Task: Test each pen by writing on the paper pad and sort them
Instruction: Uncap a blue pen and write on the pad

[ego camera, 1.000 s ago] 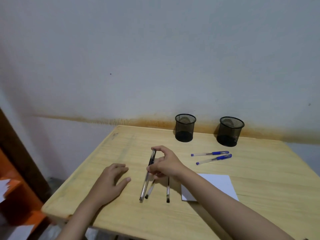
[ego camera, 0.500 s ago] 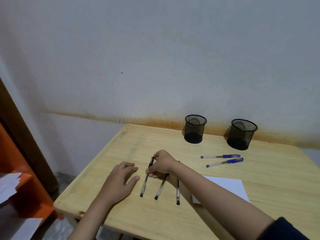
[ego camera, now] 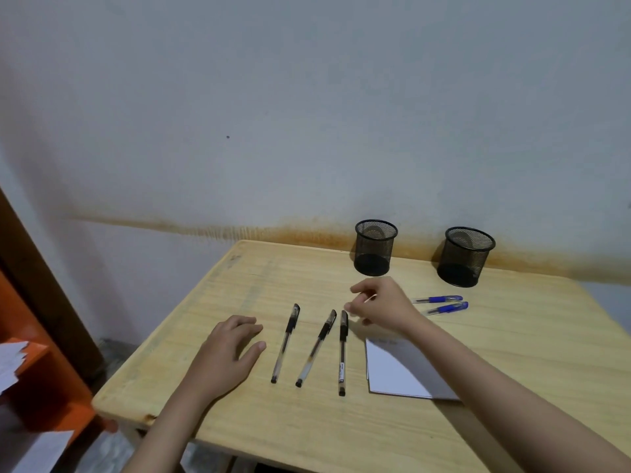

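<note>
Three black pens lie side by side on the wooden table [ego camera: 239,278]: the left pen [ego camera: 285,343], the middle pen [ego camera: 316,348] and the right pen [ego camera: 342,353]. My left hand [ego camera: 227,353] rests flat on the table just left of them, holding nothing. My right hand [ego camera: 382,307] hovers above the caps of the right pens with fingers apart and empty. A white paper pad [ego camera: 396,370] lies partly under my right forearm. Two blue pens [ego camera: 444,303] lie beyond my right hand. Two black mesh cups stand at the back, the left cup [ego camera: 375,247] and the right cup [ego camera: 465,257].
The table stands against a white wall with a rust-coloured stain line. An orange shelf [ego camera: 44,387] with papers stands at the left, below the table's level. The table's near-left corner [ego camera: 102,401] is close to it.
My right hand has set down the left black pen, let go of it and drawn back to the right. The left hand has stayed in place.
</note>
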The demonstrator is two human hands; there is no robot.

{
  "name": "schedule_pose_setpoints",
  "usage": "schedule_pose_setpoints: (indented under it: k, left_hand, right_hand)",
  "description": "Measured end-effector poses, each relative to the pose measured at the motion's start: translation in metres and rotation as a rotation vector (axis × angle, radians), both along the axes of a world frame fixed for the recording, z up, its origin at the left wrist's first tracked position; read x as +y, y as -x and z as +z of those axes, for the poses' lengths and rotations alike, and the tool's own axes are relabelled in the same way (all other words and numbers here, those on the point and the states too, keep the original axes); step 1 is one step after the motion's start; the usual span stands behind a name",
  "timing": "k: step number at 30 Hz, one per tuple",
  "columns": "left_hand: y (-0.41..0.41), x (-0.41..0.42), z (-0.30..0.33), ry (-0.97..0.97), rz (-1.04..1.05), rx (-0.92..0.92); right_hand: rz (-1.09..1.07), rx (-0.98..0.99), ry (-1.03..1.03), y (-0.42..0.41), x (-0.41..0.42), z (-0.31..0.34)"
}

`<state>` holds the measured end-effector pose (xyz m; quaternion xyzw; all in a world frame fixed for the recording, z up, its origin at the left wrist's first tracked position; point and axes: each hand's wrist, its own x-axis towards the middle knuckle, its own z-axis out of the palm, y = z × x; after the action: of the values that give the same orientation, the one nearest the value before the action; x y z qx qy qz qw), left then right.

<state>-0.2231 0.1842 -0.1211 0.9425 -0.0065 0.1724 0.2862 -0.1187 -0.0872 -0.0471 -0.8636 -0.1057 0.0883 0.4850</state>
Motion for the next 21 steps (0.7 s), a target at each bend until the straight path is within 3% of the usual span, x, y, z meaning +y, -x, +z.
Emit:
schedule_pose_setpoints:
  k: [7, 11, 17, 21]
  left_hand:
    - [0.000, -0.002, 0.002, -0.022, 0.008, 0.023]
    - [0.002, -0.004, 0.005, -0.028, 0.019, 0.034]
    - [0.004, -0.005, 0.013, 0.074, 0.015, 0.097]
    - [0.006, -0.025, 0.030, 0.301, 0.070, 0.051]
  right_hand:
    - [-0.072, -0.237, 0.625, -0.029, -0.091, -0.002]
    - [-0.031, -0.328, 0.817, -0.031, -0.108, -0.010]
    - [-0.021, -0.510, 0.765, -0.027, -0.108, -0.013]
    - [0.007, -0.682, 0.352, -0.011, -0.098, 0.007]
